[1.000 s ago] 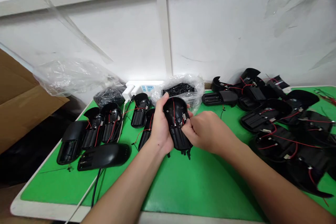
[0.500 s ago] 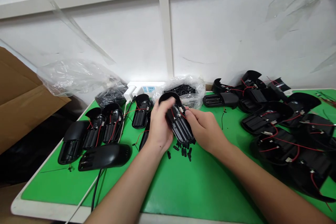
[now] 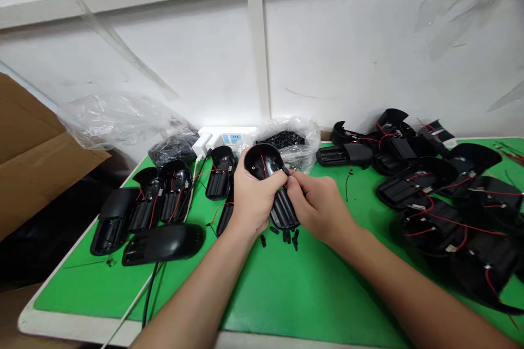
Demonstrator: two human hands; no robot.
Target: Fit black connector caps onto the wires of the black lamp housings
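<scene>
A black plastic housing (image 3: pixel 282 210) with battery slots and a red wire is held above the green table top, its hollow inner side facing me. My left hand (image 3: pixel 256 193) is wrapped round its left side, the thumb lying across the middle of the inside. At the right edge, my right hand (image 3: pixel 317 199) pinches near the left thumb; whether a wire or small part sits between its fingertips is hidden. Several small black plastic pieces (image 3: pixel 295 239) lie on the table just below the housing.
More black housings with red wires lie at left (image 3: pixel 176 191) and in a pile at right (image 3: pixel 413 182). Behind my hands are a plastic bag of small black parts (image 3: pixel 313 139) and a white power strip (image 3: pixel 241 133). A cardboard box (image 3: pixel 33 152) stands at far left.
My left thumb has come down from the housing's upper part to its middle, beside the right fingertips. The housing has tilted slightly, showing more of its upper hollow.
</scene>
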